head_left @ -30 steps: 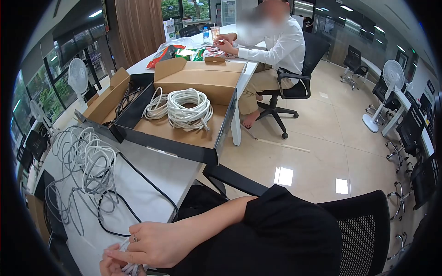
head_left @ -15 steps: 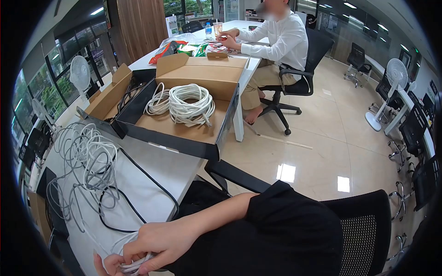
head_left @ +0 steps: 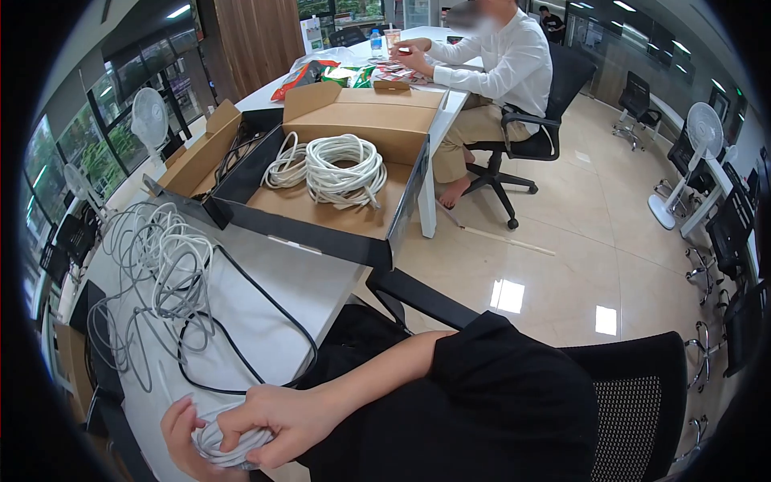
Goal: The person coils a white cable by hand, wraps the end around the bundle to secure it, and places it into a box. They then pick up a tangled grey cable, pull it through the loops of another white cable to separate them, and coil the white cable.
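Note:
My right hand [head_left: 281,422] is wrapped over a small coil of white cable [head_left: 229,438] near the bottom edge. Against the coil's left side, my left hand [head_left: 189,442] curls its fingers round it. A loose end of this cable sticks up past the left hand. Just beyond lies a tangle of white and grey cable [head_left: 173,257] on the white table [head_left: 265,265], with a black cable [head_left: 273,301] looping beside it. Farther back, an open cardboard box [head_left: 321,229] holds two coils of white cable [head_left: 345,170].
A narrower box [head_left: 197,165] with black cables stands left of the large box. Snack bags [head_left: 345,75] and a bottle [head_left: 376,44] are on the far table. A person in a white shirt [head_left: 514,64] sits there. A black chair arm [head_left: 422,297] is beside the table edge.
The view has shifted slightly. My left hand has come further into view round the coil, and more of the coil shows between my hands. The seated person's hands have moved slightly.

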`<state>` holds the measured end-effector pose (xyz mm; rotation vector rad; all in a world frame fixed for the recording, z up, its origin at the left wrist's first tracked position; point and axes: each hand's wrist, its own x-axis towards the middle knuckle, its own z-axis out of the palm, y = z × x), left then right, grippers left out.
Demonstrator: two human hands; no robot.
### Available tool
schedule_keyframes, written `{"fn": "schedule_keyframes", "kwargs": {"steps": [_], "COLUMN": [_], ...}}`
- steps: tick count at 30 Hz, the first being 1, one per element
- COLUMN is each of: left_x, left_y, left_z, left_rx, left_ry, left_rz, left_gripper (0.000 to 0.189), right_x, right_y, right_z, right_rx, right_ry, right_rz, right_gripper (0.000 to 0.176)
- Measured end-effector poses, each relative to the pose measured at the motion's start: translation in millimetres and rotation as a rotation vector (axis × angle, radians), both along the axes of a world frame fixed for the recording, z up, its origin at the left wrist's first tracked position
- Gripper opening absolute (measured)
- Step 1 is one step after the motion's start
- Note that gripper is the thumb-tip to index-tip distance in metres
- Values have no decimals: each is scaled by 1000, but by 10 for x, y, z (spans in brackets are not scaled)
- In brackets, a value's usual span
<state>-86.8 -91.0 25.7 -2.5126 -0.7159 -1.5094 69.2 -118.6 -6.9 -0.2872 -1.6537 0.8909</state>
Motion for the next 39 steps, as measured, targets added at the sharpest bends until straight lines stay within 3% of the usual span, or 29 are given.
{"fn": "schedule_keyframes", "kwargs": {"steps": [2, 3, 5, 6, 8, 10, 12, 13, 16, 18, 19, 20, 22, 24, 26, 27, 29, 32, 36, 39], "left_x": [-166, -242, -321, -362, -382, -451, -675, -668, -545, -428, -322, -288, -251, -199, -152, -153, -206, -211, -167, -255], "left_y": [64, 77, 111, 162, 239, 397, 881, 825, 270, -40, -78, -93, -113, -139, -177, -186, -179, -217, -211, 18], "left_z": [48, 97, 190, 170, 170, 41, -246, -230, -132, -99, -61, -66, -75, -99, -119, -118, -113, 8, 268, 237], "left_rx": [-244, -239, -536, -533, -808, -823, -664, -663, -544, -454, -178, -176, -199, -154, -189, -199, -235, -317, -462, -365], "left_ry": [224, 227, 312, 317, 343, 316, 501, 502, 245, 79, 134, 136, 249, 295, 429, 423, 431, 447, 402, 324], "left_rz": [-156, -157, -353, -362, -595, -581, -970, -968, -418, -65, 46, 44, 82, 117, 226, 216, 183, 100, -99, -273], "left_gripper": [35, 35, 25, 25, 20, 16, 37, 37, 22, 15, 14, 14, 17, 25, 35, 41, 41, 38, 32, 45], "right_x": [19, 28, 35, 41, 23, 51, 118, 111, 118, 187, 232, 260, 265, 234, 180, 163, 137, 134, 317, 422], "right_y": [-3, -7, 0, 2, 39, 36, 17, 28, 89, 130, 149, 147, 104, 8, -59, -49, 3, 54, 121, 151], "right_z": [14, 28, 33, 33, -12, -20, 14, 5, -34, -39, -17, 25, 104, 205, 277, 225, 103, 32, 40, 66], "right_rx": [15, 28, 67, 101, 140, 172, 194, 196, 61, -49, 93, 95, 400, 461, 227, 226, 450, 596, 584, 468], "right_ry": [51, 102, 129, 154, 170, 189, 209, 211, 290, 187, 33, 34, -210, -261, -933, -936, -529, -469, -320, -204], "right_rz": [36, 59, 67, 82, 59, 43, 47, 48, 56, 209, 80, 78, -221, -310, -406, -405, -509, -554, -519, -525], "right_gripper": [19, 18, 19, 20, 20, 21, 21, 21, 22, 27, 32, 32, 36, 34, 55, 55, 34, 36, 32, 33]}}
